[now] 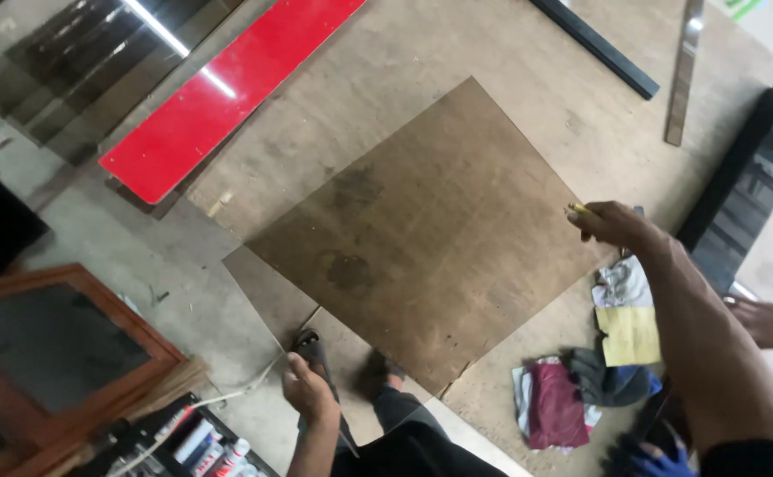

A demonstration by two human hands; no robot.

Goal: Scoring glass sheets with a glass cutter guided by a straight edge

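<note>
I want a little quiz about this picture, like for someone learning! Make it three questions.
1. True or false: the right hand is near the edge of the brown plywood sheet.
2. What colour is the long glossy panel lying beyond the sheet? A) blue B) red C) green
3. Fill in: the left hand grips a thin white ____.

Key
1. True; it holds something small and yellow, probably a pencil.
2. B.
3. Cord; it runs down toward the rack of bottles.
</note>
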